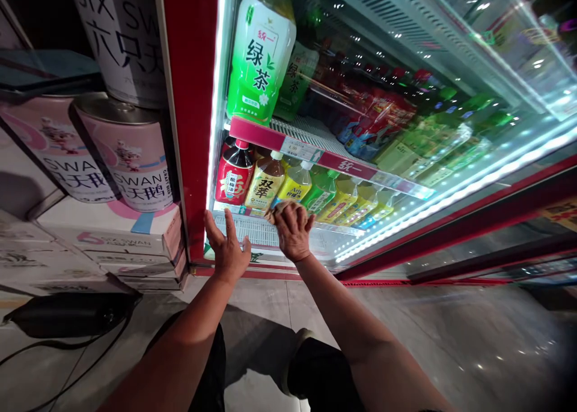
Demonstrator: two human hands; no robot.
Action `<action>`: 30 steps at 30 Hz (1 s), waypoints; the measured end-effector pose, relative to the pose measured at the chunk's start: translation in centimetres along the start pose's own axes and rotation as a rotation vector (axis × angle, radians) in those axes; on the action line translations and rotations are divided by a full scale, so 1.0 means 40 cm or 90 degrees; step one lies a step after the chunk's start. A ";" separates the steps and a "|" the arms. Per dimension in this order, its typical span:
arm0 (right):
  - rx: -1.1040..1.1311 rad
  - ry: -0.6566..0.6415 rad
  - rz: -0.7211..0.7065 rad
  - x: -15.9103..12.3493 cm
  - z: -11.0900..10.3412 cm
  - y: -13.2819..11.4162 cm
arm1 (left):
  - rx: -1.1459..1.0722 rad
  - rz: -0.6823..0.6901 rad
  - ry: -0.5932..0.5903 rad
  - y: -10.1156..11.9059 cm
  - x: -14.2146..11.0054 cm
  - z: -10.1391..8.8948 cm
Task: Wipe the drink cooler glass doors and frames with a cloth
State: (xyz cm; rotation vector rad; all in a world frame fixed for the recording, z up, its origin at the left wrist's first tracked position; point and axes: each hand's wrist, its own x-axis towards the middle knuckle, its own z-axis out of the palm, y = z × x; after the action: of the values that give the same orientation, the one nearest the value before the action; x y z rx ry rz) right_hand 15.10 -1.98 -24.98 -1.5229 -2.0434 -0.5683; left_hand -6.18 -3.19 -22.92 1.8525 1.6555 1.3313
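Observation:
My left hand is open, fingers spread, resting against the lower front edge of an open drinks fridge beside its red frame. My right hand is closed on a small tan cloth pressed to the white wire bottom shelf, just in front of a brown tea bottle. A dark red plum-drink bottle stands left of it. Yellow and green bottles line the shelf to the right. A large green tea bottle stands on the shelf above.
The fridge's glass door hangs open to the right. Pink and white tins sit on stacked white cartons to the left. A black bag with a cord lies on the tiled floor. My knees show below.

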 end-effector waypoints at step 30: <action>-0.087 -0.005 -0.245 0.101 -0.040 -0.088 | 0.078 0.049 0.046 -0.021 0.003 0.003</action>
State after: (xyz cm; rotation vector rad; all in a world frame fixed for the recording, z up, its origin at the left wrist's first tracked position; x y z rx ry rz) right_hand 11.03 -0.94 -21.26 -1.2052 -2.3618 -0.8636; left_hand -6.60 -2.80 -23.58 1.9774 1.7556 1.3710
